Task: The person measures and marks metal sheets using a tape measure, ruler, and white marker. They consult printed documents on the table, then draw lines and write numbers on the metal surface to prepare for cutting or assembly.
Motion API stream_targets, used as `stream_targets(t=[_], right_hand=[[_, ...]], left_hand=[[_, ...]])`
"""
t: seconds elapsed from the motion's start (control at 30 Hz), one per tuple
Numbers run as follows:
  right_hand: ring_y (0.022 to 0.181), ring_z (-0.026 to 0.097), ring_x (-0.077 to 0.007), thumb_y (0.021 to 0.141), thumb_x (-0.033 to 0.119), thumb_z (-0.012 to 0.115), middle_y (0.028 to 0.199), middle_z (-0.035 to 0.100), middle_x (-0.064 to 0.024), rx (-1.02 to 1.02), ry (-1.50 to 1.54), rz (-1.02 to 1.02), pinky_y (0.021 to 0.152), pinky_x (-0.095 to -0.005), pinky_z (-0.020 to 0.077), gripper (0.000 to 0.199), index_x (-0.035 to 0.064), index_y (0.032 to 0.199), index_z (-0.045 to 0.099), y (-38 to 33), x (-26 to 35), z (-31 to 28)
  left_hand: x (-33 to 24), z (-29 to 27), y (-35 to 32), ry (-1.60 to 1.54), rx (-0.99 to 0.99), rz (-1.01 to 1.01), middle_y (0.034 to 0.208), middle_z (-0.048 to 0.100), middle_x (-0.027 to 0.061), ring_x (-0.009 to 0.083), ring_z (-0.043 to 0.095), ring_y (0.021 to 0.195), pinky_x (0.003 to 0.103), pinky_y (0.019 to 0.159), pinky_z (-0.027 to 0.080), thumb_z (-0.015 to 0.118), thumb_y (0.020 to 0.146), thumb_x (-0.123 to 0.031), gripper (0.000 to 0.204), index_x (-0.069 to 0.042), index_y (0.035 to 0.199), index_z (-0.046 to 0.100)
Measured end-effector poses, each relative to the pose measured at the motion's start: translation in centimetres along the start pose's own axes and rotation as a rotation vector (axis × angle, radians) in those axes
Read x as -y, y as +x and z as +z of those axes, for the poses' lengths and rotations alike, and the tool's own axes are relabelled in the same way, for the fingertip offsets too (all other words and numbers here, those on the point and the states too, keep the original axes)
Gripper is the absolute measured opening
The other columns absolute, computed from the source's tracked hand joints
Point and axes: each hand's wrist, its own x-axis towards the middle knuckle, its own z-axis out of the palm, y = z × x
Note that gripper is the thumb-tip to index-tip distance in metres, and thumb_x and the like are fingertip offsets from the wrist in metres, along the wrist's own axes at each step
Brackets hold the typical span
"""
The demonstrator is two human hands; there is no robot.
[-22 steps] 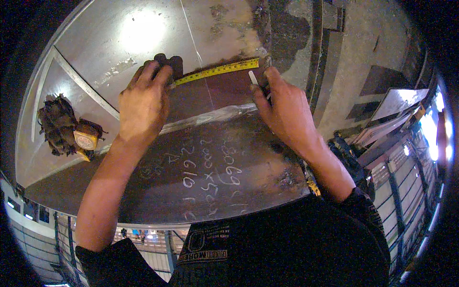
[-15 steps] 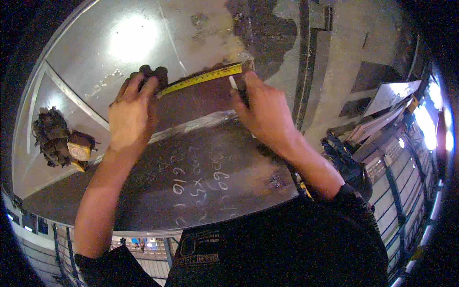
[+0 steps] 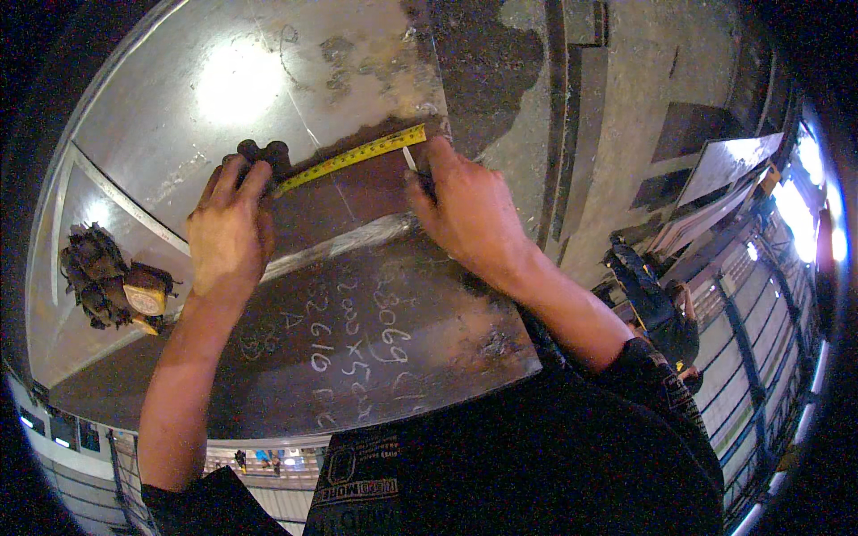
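A large steel plate (image 3: 268, 80) lies flat before me, with a darker plate (image 3: 393, 357) bearing chalk writing lapped over its near part. My left hand (image 3: 231, 228) presses down a black tape measure case (image 3: 264, 154). Its yellow blade (image 3: 353, 157) runs right across the rusty strip to the plate's edge. My right hand (image 3: 465, 210) rests by the blade's far end and pinches a thin white marker (image 3: 409, 161), its tip touching the metal just below the blade.
A pair of worn work gloves (image 3: 89, 277) and a small yellow-and-black object (image 3: 145, 299) sit on the plate at the left. Steel bars and sheet offcuts (image 3: 706, 170) lie on the concrete floor to the right. A railing (image 3: 751, 330) runs at lower right.
The view has shifted so both hands and the tape sit lower left in the frame. Hands keep their hold on the tape case and marker; the blade stays stretched.
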Motion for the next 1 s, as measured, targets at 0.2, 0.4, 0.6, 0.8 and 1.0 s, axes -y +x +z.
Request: stream_targets(t=[0.2, 0.4, 0.6, 0.8, 1.0], right_hand=[[0.076, 0.066, -0.0411, 0.087, 0.021, 0.059, 0.091, 0.065, -0.0241, 0.008, -0.024, -0.008, 0.066, -0.0512, 0.0542, 0.03, -0.0003, 0.103, 0.047, -0.02, -0.18, 0.05], [0.074, 0.066, -0.0415, 0.087, 0.022, 0.059, 0.09, 0.065, -0.024, -0.007, -0.023, -0.018, 0.065, -0.0508, 0.0545, 0.03, -0.0005, 0.103, 0.047, 0.0, -0.32, 0.25], [0.074, 0.066, -0.0419, 0.088, 0.023, 0.058, 0.089, 0.065, -0.0245, 0.012, -0.031, -0.004, 0.064, -0.0512, 0.0546, 0.03, -0.0006, 0.103, 0.046, -0.04, -0.22, 0.09], [0.075, 0.066, -0.0421, 0.089, 0.023, 0.057, 0.09, 0.065, -0.025, 0.011, -0.012, -0.019, 0.064, -0.0514, 0.0545, 0.03, -0.0004, 0.104, 0.045, -0.04, -0.22, -0.01], [0.075, 0.065, -0.0432, 0.089, 0.022, 0.058, 0.085, 0.064, -0.0258, 0.023, -0.01, -0.007, 0.066, -0.0517, 0.0539, 0.03, -0.0005, 0.104, 0.045, 0.1, -0.17, 0.26]], left_hand=[[-0.01, -0.07, 0.08, -0.026, -0.011, 0.013, 0.126, 0.057, 0.0194, 0.0379, 0.057, 0.115, 0.046, 0.091, 0.052, 0.062, 0.071, 0.002, 0.05, -0.01, 0.119, 0.059], [-0.16, -0.18, 0.12, -0.03, 0.006, 0.0, 0.126, 0.056, 0.0192, 0.0377, 0.056, 0.115, 0.046, 0.092, 0.052, 0.063, 0.07, 0.003, 0.05, -0.009, 0.119, 0.059], [-0.01, -0.05, 0.09, -0.023, -0.002, 0.008, 0.126, 0.056, 0.0188, 0.0373, 0.057, 0.115, 0.046, 0.091, 0.052, 0.064, 0.072, 0.001, 0.049, -0.01, 0.119, 0.059], [0.0, -0.09, 0.12, -0.02, 0.013, -0.005, 0.126, 0.056, 0.0185, 0.0367, 0.057, 0.114, 0.045, 0.09, 0.053, 0.065, 0.073, 0.0, 0.048, -0.011, 0.12, 0.059], [0.14, 0.0, 0.08, -0.024, 0.02, 0.002, 0.126, 0.056, 0.0184, 0.0366, 0.057, 0.115, 0.046, 0.091, 0.052, 0.064, 0.072, 0.001, 0.05, -0.009, 0.122, 0.058]])
